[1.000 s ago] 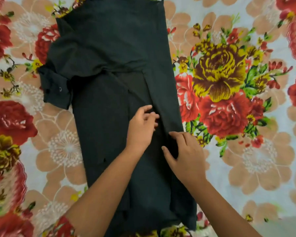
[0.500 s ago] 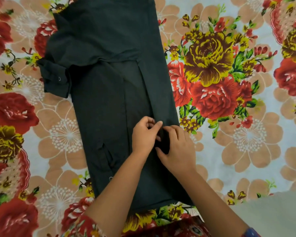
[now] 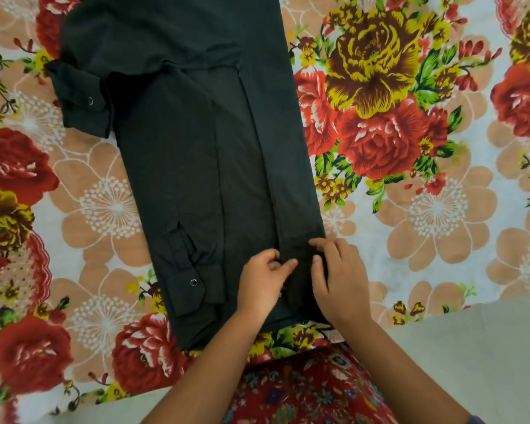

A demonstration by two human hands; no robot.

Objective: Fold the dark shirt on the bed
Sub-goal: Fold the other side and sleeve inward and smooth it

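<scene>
The dark shirt [image 3: 190, 154] lies lengthwise on the bed, folded into a long narrow panel, its hem near me. One sleeve lies folded across the top with its cuff [image 3: 80, 99] sticking out left. A second cuff with a snap [image 3: 193, 283] lies on the lower left of the panel. My left hand [image 3: 262, 286] and my right hand [image 3: 340, 280] rest side by side on the lower right strip. Their fingers pinch the folded edge of the fabric between them.
The bedsheet [image 3: 410, 209] is pale with large red, yellow and peach flowers and surrounds the shirt on all sides. The bed's near edge runs along the bottom, with grey floor [image 3: 487, 362] at lower right and my red patterned clothing [image 3: 303, 390] below the hem.
Both hands slid down the right strip of the shirt toward the hem and came closer together. The lower cuff and hem have come into view.
</scene>
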